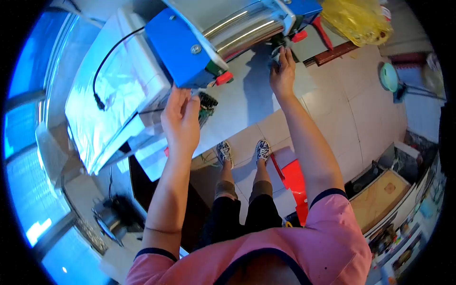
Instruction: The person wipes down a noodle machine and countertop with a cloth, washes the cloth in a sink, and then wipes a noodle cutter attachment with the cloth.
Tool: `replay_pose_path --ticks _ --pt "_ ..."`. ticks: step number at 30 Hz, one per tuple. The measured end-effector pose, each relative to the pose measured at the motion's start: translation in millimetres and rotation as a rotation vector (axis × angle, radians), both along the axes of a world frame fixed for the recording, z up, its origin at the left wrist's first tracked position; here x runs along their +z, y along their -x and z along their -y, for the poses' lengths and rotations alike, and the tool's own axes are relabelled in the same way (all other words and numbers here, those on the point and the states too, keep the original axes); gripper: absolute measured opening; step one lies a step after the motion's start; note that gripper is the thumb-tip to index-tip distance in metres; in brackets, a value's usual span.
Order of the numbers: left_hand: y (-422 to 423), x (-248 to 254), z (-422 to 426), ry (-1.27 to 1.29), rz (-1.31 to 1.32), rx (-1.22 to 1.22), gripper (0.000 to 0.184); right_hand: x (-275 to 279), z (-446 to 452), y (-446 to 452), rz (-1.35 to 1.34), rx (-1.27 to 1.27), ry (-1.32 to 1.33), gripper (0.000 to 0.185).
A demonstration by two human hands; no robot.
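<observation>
A roller machine with blue end housings and shiny metal rollers stands on a pale table in front of me. My left hand is raised at the lower edge of the left housing, its fingers drawn together; what lies between them is hidden. Beside its thumb is a dark green and black part. My right hand reaches under the machine's right end, fingers close together against a dark fitting. A red knob sticks out near the left hand, another red knob near the right.
A white box-shaped surface under shiny plastic stands at left, with a black cable plug on it. A yellow plastic bag lies at upper right. A red plastic stool or chair is on the tiled floor by my legs.
</observation>
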State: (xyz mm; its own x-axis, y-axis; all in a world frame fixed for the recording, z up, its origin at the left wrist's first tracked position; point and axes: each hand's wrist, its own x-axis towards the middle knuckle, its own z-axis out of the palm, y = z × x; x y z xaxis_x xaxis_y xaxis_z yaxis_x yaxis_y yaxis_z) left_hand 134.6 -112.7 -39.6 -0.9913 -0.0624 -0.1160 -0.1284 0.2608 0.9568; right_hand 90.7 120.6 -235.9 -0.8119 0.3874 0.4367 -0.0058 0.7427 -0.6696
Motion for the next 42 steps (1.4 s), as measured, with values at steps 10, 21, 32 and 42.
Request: replay_pose_path --ticks 10,21,32,42 --pt "-6.6 -6.1 -18.8 0.061 -0.086 0.005 0.054 60.9 42.7 -4.0 0.055 0.483 0.171 0.035" --pt "-26.2 -30.1 -43.7 0.172 -0.388 0.038 0.065 25.0 3.3 13.5 0.25 0.809 -0.134 0.029" --pt "-77.5 -89.8 -43.7 -0.042 -0.298 0.042 0.062 71.4 15.5 -69.5 0.499 0.605 0.577 0.046" --pt "-94.0 -100.6 -45.7 -0.495 0.079 0.264 0.046 111.2 44.9 -121.4 0.399 0.689 0.948 0.047"
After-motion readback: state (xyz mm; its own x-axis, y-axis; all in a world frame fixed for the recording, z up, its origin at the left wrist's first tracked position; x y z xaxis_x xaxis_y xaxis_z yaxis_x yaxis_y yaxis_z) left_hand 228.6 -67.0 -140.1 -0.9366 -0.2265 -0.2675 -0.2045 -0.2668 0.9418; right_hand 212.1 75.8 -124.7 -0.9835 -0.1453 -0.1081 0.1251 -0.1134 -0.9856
